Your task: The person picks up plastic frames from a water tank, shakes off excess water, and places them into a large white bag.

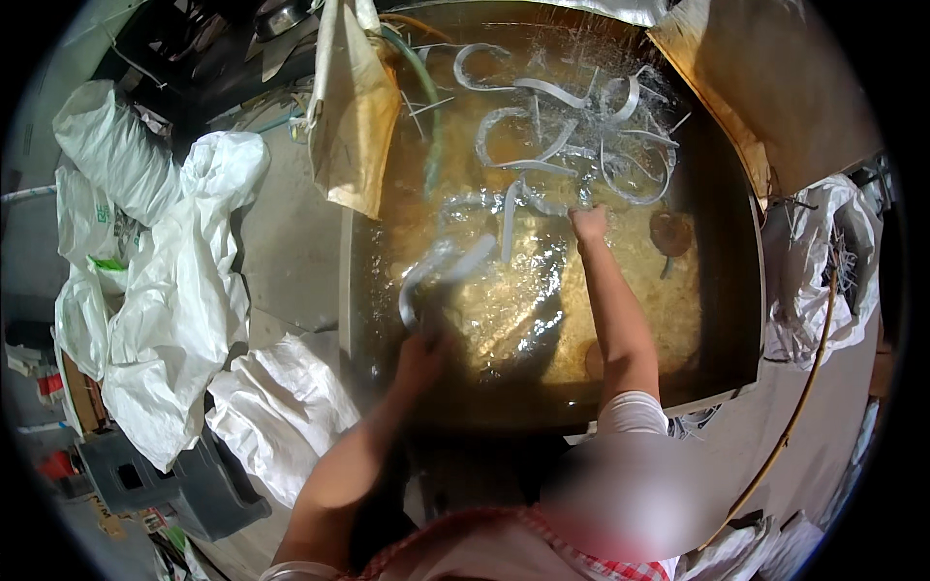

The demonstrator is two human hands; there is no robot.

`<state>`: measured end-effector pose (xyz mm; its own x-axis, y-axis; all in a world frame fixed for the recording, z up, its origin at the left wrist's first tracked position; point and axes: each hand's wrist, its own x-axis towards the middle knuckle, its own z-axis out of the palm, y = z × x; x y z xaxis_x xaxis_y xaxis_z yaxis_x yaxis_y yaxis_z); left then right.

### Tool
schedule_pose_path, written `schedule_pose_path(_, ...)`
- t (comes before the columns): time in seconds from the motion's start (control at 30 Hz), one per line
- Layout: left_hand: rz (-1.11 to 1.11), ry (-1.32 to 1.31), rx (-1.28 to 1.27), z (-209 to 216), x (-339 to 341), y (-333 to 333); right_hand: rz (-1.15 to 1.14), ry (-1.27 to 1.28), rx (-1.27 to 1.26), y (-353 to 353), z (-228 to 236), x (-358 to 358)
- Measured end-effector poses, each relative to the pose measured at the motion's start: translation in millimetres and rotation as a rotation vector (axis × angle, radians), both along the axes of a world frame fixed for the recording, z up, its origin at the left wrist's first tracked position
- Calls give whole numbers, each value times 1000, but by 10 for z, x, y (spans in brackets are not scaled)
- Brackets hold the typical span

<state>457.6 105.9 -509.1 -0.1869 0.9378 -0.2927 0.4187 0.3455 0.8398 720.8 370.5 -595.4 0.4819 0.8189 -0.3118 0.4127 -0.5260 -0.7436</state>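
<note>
A wide tank [346, 290] of rippling, yellowish water is in front of me. Several thin, pale, curled strips [531, 167] lie in its far half, some translucent. My right hand [588, 225] reaches to the middle of the water with its fingers closed. The end of a translucent strip meets its fingers, and splashes partly hide the grip. Nearer, at the tank's left side, my left hand [426, 351] is shadowed and blurred. It appears closed at the lower end of a whitish bent strip [412, 290], which is smeared by motion.
Stained sheets [354, 116] hang at the tank's far corners, with a green hose [426, 82] beside the left one. White sacks [165, 320] crowd the left floor near a grey plastic stool [179, 484]. To the right are an open white sack [819, 290] and a long stick [799, 407].
</note>
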Motion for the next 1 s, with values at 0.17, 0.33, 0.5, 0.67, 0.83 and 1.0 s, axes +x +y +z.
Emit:
schedule_pose_path(0.17, 387, -704, -17, 322, 70, 129, -138, -14, 60, 332, -556, 98)
schedule_pose_path(0.33, 627, -1080, 16, 708, 118, 283, -141, 581, 81, 500, -1191, 292)
schedule_pose_path(0.5, 750, -1025, -25, 711, 37, 315, -208, 1109, 200, 414, -915, -104)
schedule_pose_path(0.67, 668, -960, 15, 686, 132, 385, -346, 1506, 350, 302, -343, -275)
schedule_pose_path(0.83, 574, -848, 44, 599, 179, 338, -455, 1876, 233, 284, 363, -928)
schedule_pose_path(1.0, 577, -905, 30, 661, 240, 336, -329, 1785, 234, 399, -20, -921)
